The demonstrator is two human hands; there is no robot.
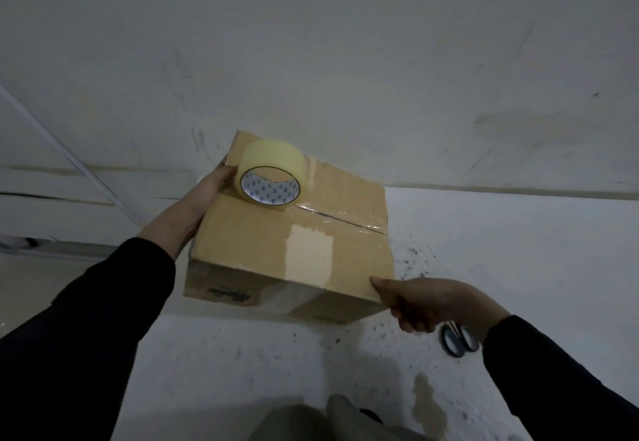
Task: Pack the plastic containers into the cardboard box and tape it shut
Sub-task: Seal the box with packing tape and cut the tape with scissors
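Observation:
A closed cardboard box (pixel 276 233) is held tilted above a white surface. Clear tape runs along its top seam toward the right edge. A yellowish tape roll (pixel 271 174) lies on the box top near the far left corner. My left hand (pixel 211 188) grips the box's far left corner, thumb beside the roll. My right hand (pixel 425 302) grips the near right corner, thumb on top and fingers curled under. The plastic containers are not visible.
Scissors with dark handles (pixel 458 338) lie on the white speckled surface (pixel 518 250) just behind my right hand. A pale wall (pixel 311 60) rises behind the box. A yellowish stain (pixel 427 395) marks the surface near me.

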